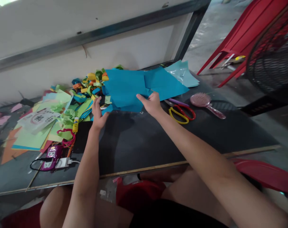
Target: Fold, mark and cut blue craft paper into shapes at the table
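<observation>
A wide blue sheet of paper (127, 90) is raised above the far part of the dark table. My right hand (153, 103) grips its lower edge, thumb on top and the other fingers hidden behind. Just left of the sheet, my left hand (99, 113) is open with its fingers apart. A small blue paper piece lies by its thumb; whether they touch I cannot tell. Behind the raised sheet, more blue paper (166, 84) extends to the right. Red-handled scissors (187, 111) and yellow-handled scissors (179, 116) lie right of my right hand.
Paper-chain loops (87, 84) are heaped by the wall. Coloured sheets (36, 134), a glue stick (75, 124) and a purple device (53, 155) lie at left. A pink hairbrush (205, 103) and light-blue sheets (183, 72) are at right, near a black fan (272, 60).
</observation>
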`<act>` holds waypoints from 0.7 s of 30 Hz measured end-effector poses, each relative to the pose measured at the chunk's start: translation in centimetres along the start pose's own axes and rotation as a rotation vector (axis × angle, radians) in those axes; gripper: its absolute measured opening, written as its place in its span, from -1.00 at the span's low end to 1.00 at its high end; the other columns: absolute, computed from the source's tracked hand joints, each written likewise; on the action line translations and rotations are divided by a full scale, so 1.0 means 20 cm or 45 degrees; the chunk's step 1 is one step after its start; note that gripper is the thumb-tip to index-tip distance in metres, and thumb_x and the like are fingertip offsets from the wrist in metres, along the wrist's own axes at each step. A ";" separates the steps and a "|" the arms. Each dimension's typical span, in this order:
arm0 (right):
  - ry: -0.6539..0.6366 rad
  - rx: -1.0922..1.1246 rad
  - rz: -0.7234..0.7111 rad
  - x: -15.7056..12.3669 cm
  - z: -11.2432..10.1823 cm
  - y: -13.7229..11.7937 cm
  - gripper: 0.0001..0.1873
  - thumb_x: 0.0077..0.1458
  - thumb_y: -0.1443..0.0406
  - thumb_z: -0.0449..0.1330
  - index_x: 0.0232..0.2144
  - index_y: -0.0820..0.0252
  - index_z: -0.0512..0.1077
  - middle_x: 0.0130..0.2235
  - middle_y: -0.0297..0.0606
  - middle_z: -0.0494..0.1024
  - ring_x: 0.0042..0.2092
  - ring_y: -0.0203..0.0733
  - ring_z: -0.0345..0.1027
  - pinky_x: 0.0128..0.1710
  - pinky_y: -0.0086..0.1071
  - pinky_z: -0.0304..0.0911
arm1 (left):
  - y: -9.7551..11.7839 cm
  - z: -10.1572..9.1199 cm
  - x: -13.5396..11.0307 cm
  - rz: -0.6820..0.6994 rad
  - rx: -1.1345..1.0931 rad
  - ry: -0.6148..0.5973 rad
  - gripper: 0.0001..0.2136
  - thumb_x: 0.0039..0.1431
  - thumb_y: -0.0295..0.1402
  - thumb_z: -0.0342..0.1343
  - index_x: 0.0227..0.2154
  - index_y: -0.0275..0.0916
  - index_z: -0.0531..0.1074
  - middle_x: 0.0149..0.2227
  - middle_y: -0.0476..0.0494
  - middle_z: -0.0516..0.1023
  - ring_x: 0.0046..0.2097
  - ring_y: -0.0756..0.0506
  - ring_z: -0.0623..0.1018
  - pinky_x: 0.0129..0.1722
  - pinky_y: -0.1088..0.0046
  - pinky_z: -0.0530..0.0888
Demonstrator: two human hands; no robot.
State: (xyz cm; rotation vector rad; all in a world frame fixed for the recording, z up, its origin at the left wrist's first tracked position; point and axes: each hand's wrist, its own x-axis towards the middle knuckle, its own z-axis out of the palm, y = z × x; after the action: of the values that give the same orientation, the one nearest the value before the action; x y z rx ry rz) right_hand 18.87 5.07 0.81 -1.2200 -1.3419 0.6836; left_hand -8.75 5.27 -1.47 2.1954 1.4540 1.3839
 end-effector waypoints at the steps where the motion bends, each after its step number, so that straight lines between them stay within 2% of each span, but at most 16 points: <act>1: -0.056 0.029 0.043 0.00 0.01 0.01 -0.46 -0.03 -0.06 0.31 -0.69 0.02 0.10 -0.64 -0.36 0.16 -0.37 -0.06 0.35 -0.04 0.07 0.35 | 0.01 0.03 0.00 0.011 -0.137 -0.059 -0.27 0.08 0.10 0.13 0.25 -0.12 0.15 0.31 -0.34 0.18 0.34 -0.34 0.17 0.27 0.02 0.18; 3: -0.187 0.135 0.092 -0.01 0.02 0.02 -0.53 -0.11 -0.09 0.35 -0.63 0.04 0.26 -0.61 -0.33 0.29 -0.32 -0.01 0.41 -0.03 0.09 0.37 | 0.05 0.09 -0.01 -0.043 -0.347 -0.083 -0.23 0.10 0.12 0.12 0.29 -0.10 0.05 0.32 -0.35 0.16 0.34 -0.30 0.21 0.25 0.10 0.25; 5: -0.351 0.294 0.100 -0.03 0.01 0.03 -0.57 -0.16 -0.09 0.38 -0.44 0.08 0.43 -0.42 -0.25 0.51 -0.18 0.05 0.47 -0.02 0.07 0.40 | 0.09 0.16 -0.03 -0.130 -0.444 -0.057 -0.24 0.10 0.12 0.13 0.27 -0.11 0.07 0.26 -0.35 0.28 0.28 -0.28 0.31 0.21 0.14 0.32; 6: -0.428 0.358 0.104 -0.04 0.01 0.03 -0.52 -0.19 -0.08 0.39 -0.33 0.10 0.47 -0.29 -0.21 0.57 -0.11 0.08 0.47 -0.01 0.06 0.41 | 0.11 0.18 -0.04 -0.171 -0.461 -0.069 -0.27 0.10 0.11 0.14 0.25 -0.12 0.12 0.22 -0.35 0.34 0.25 -0.28 0.37 0.19 0.14 0.35; 8: -0.526 0.398 0.135 -0.06 -0.01 0.04 -0.40 -0.24 -0.06 0.42 -0.20 0.14 0.49 -0.10 -0.13 0.59 -0.01 0.11 0.45 0.00 0.04 0.41 | 0.13 0.20 -0.05 -0.234 -0.473 -0.126 -0.33 0.08 0.09 0.17 0.18 -0.15 0.25 0.13 -0.32 0.44 0.16 -0.27 0.45 0.13 0.13 0.42; 10: -0.560 0.372 0.172 -0.08 -0.03 0.06 -0.33 -0.30 -0.05 0.45 -0.15 0.16 0.48 -0.04 -0.10 0.57 0.02 0.13 0.44 0.00 0.04 0.42 | 0.13 0.19 -0.05 -0.269 -0.484 -0.181 -0.38 0.02 0.07 0.24 0.06 -0.17 0.37 0.06 -0.29 0.51 0.09 -0.27 0.52 0.06 0.14 0.49; 13: -0.524 0.362 0.175 -0.08 -0.03 0.08 -0.33 -0.32 -0.03 0.47 -0.16 0.14 0.47 -0.13 -0.14 0.59 -0.01 0.12 0.45 -0.04 0.03 0.44 | 0.10 0.17 -0.05 -0.303 -0.517 -0.153 -0.52 -0.05 0.05 0.30 -0.19 -0.20 0.48 -0.18 -0.20 0.59 -0.10 -0.23 0.59 -0.07 0.18 0.56; 16: -0.443 0.328 0.100 -0.08 -0.03 0.09 -0.49 -0.25 -0.03 0.44 -0.31 0.09 0.45 -0.30 -0.22 0.55 -0.10 0.09 0.46 -0.13 0.00 0.45 | 0.09 0.19 -0.05 -0.350 -0.564 0.025 -0.59 0.01 0.08 0.25 -0.32 -0.17 0.43 -0.37 -0.08 0.53 -0.21 -0.15 0.58 -0.18 0.25 0.56; 18: -0.420 0.256 0.077 -0.07 -0.02 0.11 -0.59 -0.17 -0.04 0.40 -0.46 0.08 0.41 -0.42 -0.25 0.48 -0.16 0.07 0.45 -0.20 -0.03 0.44 | 0.10 0.20 -0.05 -0.337 -0.630 0.101 -0.58 0.08 0.13 0.16 -0.28 -0.14 0.40 -0.36 -0.07 0.51 -0.17 -0.14 0.57 -0.15 0.26 0.55; 21: -0.462 0.121 0.177 -0.07 -0.02 0.15 -0.57 -0.17 -0.02 0.41 -0.61 0.08 0.31 -0.55 -0.28 0.36 -0.25 0.06 0.44 -0.29 -0.06 0.43 | 0.14 0.21 -0.05 -0.256 -0.607 0.016 -0.57 0.08 0.14 0.14 -0.27 -0.15 0.40 -0.32 -0.09 0.52 -0.10 -0.16 0.55 -0.07 0.27 0.52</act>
State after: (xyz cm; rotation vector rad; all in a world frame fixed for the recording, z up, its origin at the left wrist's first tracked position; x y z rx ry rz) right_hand 19.73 4.48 -2.29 -1.1560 -1.5083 1.0960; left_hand -3.89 4.41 -2.76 1.7016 1.1564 1.4867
